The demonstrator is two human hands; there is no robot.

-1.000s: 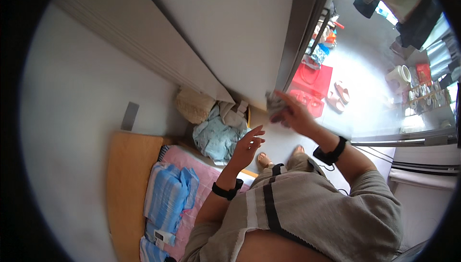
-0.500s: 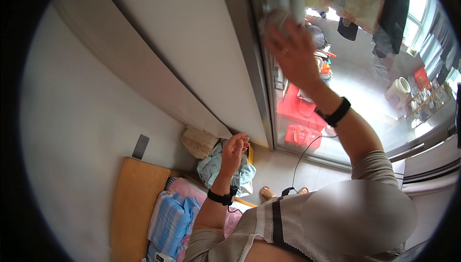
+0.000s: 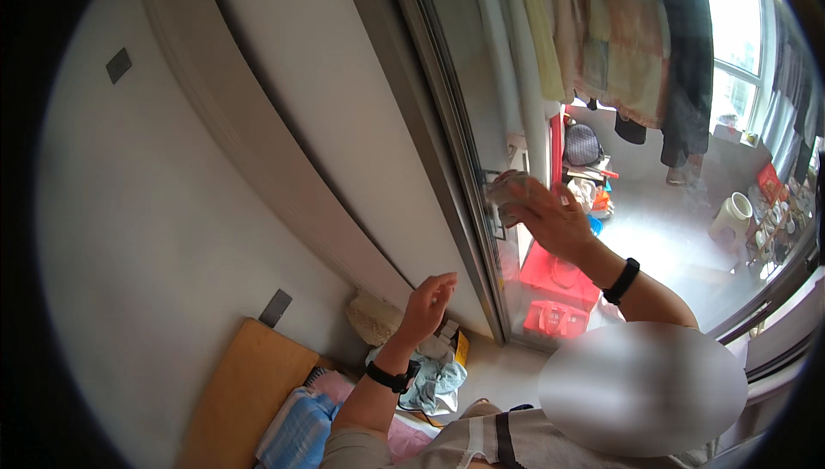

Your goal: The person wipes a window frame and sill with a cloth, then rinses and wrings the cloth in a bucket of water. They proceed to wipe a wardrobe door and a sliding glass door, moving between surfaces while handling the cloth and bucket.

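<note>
My right hand (image 3: pixel 554 218) reaches to the sliding glass door (image 3: pixel 485 117) and presses a crumpled greyish cloth (image 3: pixel 510 185) to the pane beside the door's handle (image 3: pixel 497 227). Its fingers are bent round the cloth, which is partly hidden and slightly blurred. Held up in front of the pale panel left of the door, my left hand (image 3: pixel 427 307) has loosely bent fingers and nothing visible in it. A dark band circles each wrist.
Through the glass show hanging clothes (image 3: pixel 619 48), a red box (image 3: pixel 559 280), a red bag (image 3: pixel 554 319) and a white pot (image 3: pixel 732 216). At lower left are a wooden headboard (image 3: pixel 245 383), blue bedding (image 3: pixel 296 430) and a heap of pale green fabric (image 3: pixel 434 381).
My right hand has slid down the glass with the cloth, from near the top to beside the handle. The view has shifted; my left hand stays raised in much the same pose.
</note>
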